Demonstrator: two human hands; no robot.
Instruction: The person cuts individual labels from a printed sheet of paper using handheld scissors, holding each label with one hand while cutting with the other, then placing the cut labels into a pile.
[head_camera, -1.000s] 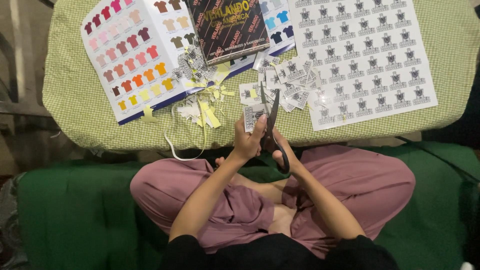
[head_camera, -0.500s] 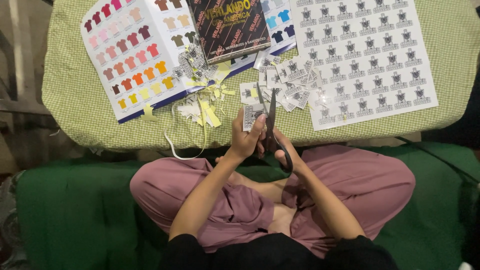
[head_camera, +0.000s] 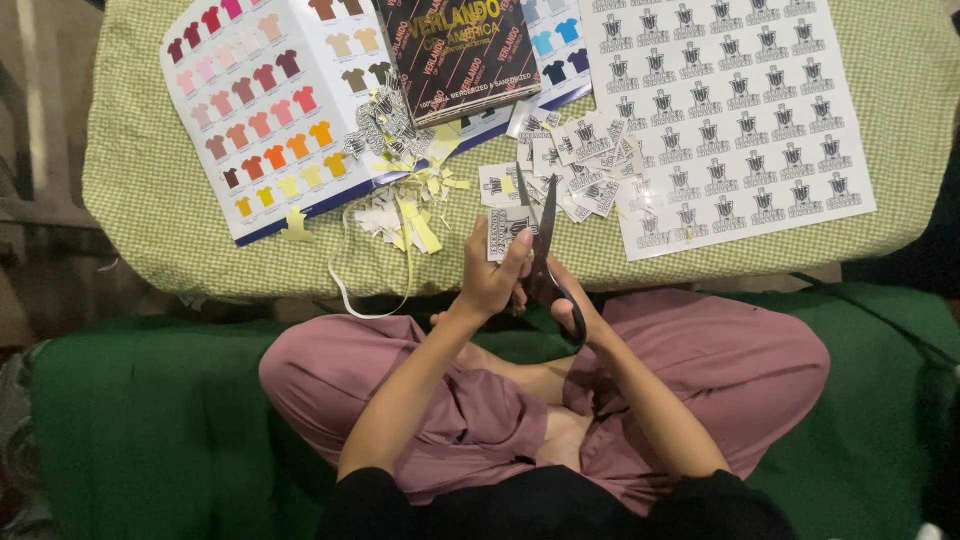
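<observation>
The small printed label (head_camera: 507, 232), just above the frame's middle, is thin, light paper that bends easily, so my left hand (head_camera: 490, 285) pinches its lower edge. My right hand (head_camera: 568, 300) is closed around the black scissors (head_camera: 545, 240), blades beside it. Farther up lies the label sheet (head_camera: 735, 120).

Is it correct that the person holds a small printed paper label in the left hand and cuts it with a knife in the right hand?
Not quite. The head view shows black-handled scissors in the right hand, not a knife. The left hand does hold the small printed paper label.
</observation>
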